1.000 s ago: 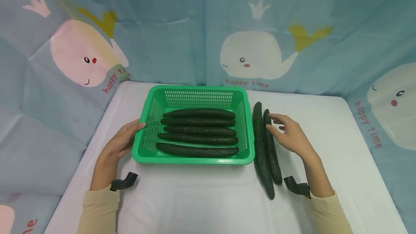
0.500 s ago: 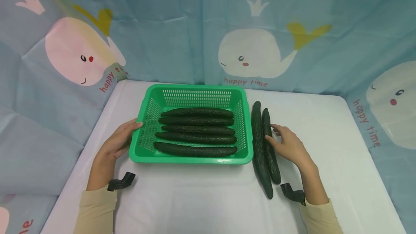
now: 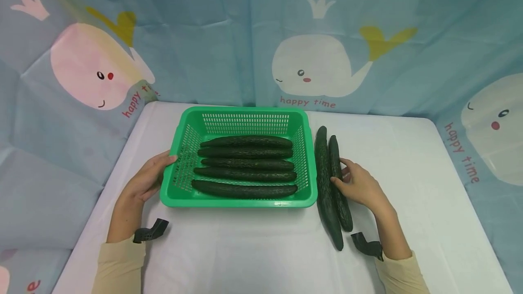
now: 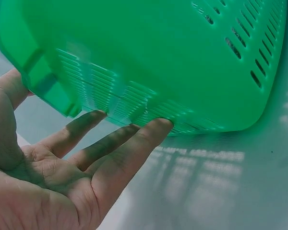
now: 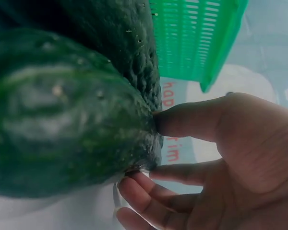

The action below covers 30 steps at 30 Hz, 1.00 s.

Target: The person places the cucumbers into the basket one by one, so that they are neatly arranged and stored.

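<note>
At the left end of a green plastic basket (image 3: 241,203), my left hand (image 3: 149,177) grips the rim, thumb on top and fingers (image 4: 129,148) against the slotted outer wall. Several dark green cucumbers (image 3: 245,189) lie side by side across its floor. Two more cucumbers lie lengthwise on the table, just right of the basket. My right hand (image 3: 361,187) holds the outer cucumber (image 3: 343,210) around its middle. In the right wrist view its thumb (image 5: 192,117) presses one side and the fingers curl at the other. The inner cucumber (image 3: 325,194) lies alongside, between it and the basket.
A white cloth covers the table (image 3: 245,248). Blue curtains (image 3: 204,58) printed with whales stand close behind and at both sides. Black camera mounts (image 3: 151,231) are strapped to both wrists.
My right hand has slid toward me along the outer cucumber, from near its far end to its middle, and closed in on it. My left hand stays on the basket rim.
</note>
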Each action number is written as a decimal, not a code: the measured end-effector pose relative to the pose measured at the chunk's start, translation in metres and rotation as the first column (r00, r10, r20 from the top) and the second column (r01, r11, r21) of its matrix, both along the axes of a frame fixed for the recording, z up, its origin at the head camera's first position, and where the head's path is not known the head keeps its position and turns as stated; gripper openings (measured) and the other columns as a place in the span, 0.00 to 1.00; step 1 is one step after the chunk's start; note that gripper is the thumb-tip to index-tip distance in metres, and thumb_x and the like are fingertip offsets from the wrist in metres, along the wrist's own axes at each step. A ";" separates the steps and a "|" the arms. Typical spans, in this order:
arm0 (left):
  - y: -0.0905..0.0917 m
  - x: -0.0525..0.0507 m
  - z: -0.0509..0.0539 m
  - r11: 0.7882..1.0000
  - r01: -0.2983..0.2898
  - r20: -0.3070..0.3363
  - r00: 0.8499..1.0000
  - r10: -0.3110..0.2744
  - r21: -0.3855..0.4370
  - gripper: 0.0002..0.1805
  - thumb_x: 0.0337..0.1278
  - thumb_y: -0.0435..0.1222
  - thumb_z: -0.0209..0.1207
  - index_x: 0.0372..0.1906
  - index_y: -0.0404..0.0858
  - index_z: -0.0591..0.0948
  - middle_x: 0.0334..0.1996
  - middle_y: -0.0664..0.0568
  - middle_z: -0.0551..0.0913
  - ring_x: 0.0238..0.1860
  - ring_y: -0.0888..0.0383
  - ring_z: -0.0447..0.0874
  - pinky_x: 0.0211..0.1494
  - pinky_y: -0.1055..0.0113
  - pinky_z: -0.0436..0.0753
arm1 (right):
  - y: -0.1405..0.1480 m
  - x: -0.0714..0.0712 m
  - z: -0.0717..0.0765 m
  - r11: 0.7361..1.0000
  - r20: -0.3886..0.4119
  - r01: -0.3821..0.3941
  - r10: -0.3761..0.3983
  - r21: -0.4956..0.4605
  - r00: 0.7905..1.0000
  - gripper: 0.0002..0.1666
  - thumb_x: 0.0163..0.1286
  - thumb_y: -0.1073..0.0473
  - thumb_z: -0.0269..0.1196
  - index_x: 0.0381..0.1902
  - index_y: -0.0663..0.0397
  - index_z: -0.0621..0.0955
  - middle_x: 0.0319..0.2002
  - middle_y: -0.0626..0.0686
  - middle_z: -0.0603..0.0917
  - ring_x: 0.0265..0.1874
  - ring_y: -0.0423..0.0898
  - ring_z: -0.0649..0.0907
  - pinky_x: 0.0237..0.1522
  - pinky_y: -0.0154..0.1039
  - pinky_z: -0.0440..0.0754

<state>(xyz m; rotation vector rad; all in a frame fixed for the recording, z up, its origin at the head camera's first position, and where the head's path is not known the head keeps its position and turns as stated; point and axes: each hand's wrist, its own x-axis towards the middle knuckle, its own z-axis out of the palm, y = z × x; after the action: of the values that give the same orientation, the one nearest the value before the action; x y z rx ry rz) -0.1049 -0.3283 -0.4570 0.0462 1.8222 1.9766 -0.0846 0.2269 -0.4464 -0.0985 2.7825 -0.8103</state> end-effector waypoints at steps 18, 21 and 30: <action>0.001 0.000 -0.002 0.999 -0.023 -0.011 1.000 0.022 -0.040 0.39 0.86 0.42 0.48 0.82 0.21 0.48 0.52 0.61 0.90 0.52 0.62 0.92 0.51 0.65 0.92 | -0.001 0.001 0.003 0.992 0.074 0.106 -0.101 -0.068 0.992 0.44 0.73 0.55 0.65 0.77 0.73 0.64 0.57 0.76 0.84 0.55 0.69 0.87 0.48 0.60 0.90; 0.001 0.001 -0.001 0.999 -0.025 -0.004 1.000 0.025 -0.036 0.39 0.86 0.41 0.48 0.82 0.21 0.48 0.52 0.62 0.90 0.52 0.62 0.92 0.52 0.66 0.92 | 0.001 0.001 0.004 0.992 0.076 0.107 -0.102 -0.071 0.992 0.42 0.72 0.56 0.66 0.77 0.72 0.66 0.57 0.76 0.84 0.54 0.69 0.87 0.48 0.60 0.90; 0.001 0.001 0.001 0.999 -0.028 -0.001 1.000 0.028 -0.044 0.40 0.86 0.42 0.48 0.83 0.22 0.47 0.52 0.62 0.90 0.52 0.62 0.92 0.51 0.65 0.92 | 0.007 0.001 0.007 0.995 0.071 0.084 -0.080 -0.058 0.994 0.40 0.71 0.57 0.67 0.75 0.70 0.70 0.57 0.75 0.85 0.53 0.69 0.87 0.46 0.59 0.90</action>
<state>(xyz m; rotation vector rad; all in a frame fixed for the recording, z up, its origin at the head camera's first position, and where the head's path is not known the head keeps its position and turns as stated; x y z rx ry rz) -0.1039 -0.3275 -0.4562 0.0064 1.8757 1.9545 -0.0831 0.2344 -0.4390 0.0332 2.7133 -0.9014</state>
